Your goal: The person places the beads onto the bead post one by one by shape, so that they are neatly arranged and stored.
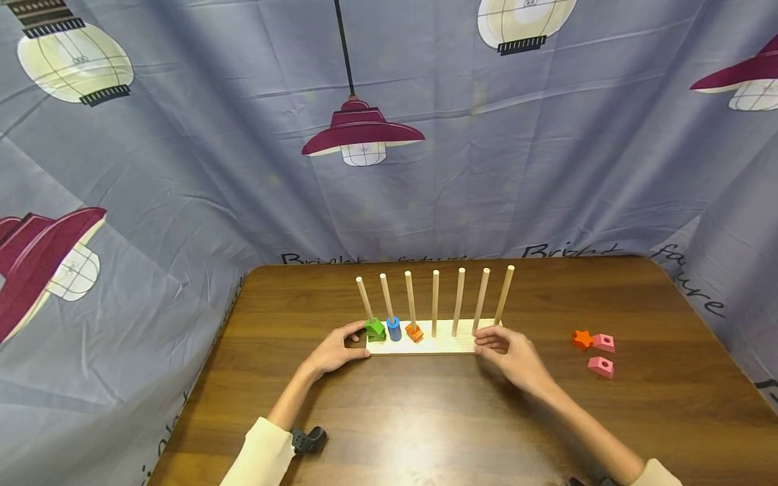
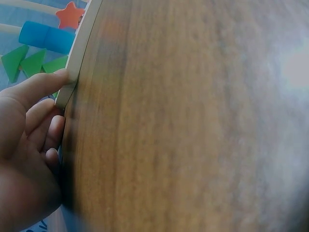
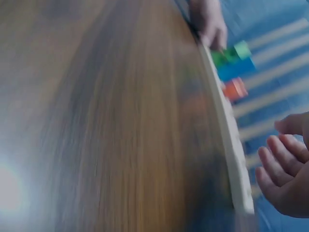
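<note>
A pale wooden peg board (image 1: pixel 446 346) with several upright pegs lies across the table. Green pieces (image 1: pixel 375 330) sit on its leftmost peg, a blue cylinder (image 1: pixel 394 330) on the second and an orange star (image 1: pixel 415 333) on the third. My left hand (image 1: pixel 331 351) grips the board's left end, the thumb on its front edge in the left wrist view and the other fingers round the end. By the right end is my right hand (image 1: pixel 516 356), its fingers loosely bent; in the right wrist view this hand (image 3: pixel 287 169) holds nothing, with a gap between it and the board.
On the right of the brown wooden table (image 1: pixel 413 418) lie another orange star (image 1: pixel 581 339), a pink block (image 1: pixel 604 343) touching it, and a second pink block (image 1: pixel 600 367) nearer me. A grey-blue curtain (image 1: pixel 425 202) printed with lamps hangs behind the table.
</note>
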`<action>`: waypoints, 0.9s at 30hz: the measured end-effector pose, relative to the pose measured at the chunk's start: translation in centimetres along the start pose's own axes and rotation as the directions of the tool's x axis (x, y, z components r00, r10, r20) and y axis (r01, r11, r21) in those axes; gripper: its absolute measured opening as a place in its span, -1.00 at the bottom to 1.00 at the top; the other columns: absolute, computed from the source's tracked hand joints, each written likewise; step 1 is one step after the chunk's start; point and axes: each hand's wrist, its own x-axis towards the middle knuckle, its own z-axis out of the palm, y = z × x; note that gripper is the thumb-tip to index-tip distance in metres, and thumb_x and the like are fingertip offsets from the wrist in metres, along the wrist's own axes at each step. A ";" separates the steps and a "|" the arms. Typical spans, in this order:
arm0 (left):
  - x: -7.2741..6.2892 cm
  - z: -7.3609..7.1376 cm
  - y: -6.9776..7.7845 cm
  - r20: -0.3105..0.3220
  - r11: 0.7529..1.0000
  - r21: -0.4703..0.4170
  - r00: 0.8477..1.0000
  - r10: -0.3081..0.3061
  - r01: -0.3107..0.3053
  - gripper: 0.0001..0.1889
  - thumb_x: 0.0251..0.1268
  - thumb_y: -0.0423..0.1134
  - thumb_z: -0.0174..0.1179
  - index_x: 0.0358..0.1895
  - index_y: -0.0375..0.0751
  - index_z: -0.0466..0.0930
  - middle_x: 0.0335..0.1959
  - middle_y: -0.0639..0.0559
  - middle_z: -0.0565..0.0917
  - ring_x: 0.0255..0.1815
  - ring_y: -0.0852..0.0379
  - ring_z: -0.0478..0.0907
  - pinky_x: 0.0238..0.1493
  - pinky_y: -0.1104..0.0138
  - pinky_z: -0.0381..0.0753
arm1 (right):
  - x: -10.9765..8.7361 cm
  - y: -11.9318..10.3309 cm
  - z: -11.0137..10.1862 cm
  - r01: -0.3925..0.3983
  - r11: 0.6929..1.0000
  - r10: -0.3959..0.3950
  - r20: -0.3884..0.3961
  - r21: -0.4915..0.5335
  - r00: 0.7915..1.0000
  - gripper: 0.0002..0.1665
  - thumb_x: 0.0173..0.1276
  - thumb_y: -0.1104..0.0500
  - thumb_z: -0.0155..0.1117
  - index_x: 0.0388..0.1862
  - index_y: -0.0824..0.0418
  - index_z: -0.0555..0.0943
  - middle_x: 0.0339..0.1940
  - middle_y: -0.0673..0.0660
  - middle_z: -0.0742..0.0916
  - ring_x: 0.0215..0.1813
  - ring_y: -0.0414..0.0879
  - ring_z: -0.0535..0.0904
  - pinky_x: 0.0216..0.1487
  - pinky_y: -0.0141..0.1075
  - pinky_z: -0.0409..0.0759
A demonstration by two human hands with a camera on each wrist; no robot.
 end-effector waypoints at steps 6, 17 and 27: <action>-0.1 0.2 -0.1 0.001 1.000 -0.011 1.000 0.011 -0.011 -0.28 0.19 -0.24 0.42 0.42 -0.35 0.38 0.38 -0.24 0.40 0.09 -0.05 0.42 0.17 0.02 0.33 | -2.1 1.9 -6.2 0.042 0.980 -0.083 -0.210 -0.195 0.974 -0.75 0.26 0.40 0.41 -0.08 0.43 0.66 -0.23 0.28 0.76 -0.23 -0.41 0.61 -0.18 -0.59 0.51; -0.2 0.2 -0.3 -0.004 1.000 -0.007 1.000 0.000 0.000 -0.29 0.19 -0.23 0.43 0.41 -0.32 0.40 0.36 -0.21 0.43 0.10 -0.04 0.42 0.17 0.03 0.34 | -4.1 5.2 -12.4 -0.233 0.911 0.094 -0.379 -0.339 0.921 -0.64 0.38 0.12 0.36 0.03 0.33 0.66 -0.26 0.19 0.77 -0.51 -0.36 0.61 -0.49 -0.43 0.54; -0.1 0.0 -0.2 0.005 1.000 -0.007 1.000 -0.002 0.002 -0.29 0.21 -0.22 0.42 0.43 -0.31 0.38 0.38 -0.20 0.41 0.11 -0.05 0.41 0.18 0.00 0.32 | -3.9 6.5 -13.2 -0.297 0.861 0.098 -0.437 -0.413 0.894 -0.65 0.33 0.12 0.38 -0.03 0.35 0.70 -0.30 0.20 0.78 -0.51 -0.60 0.48 -0.27 -0.40 0.36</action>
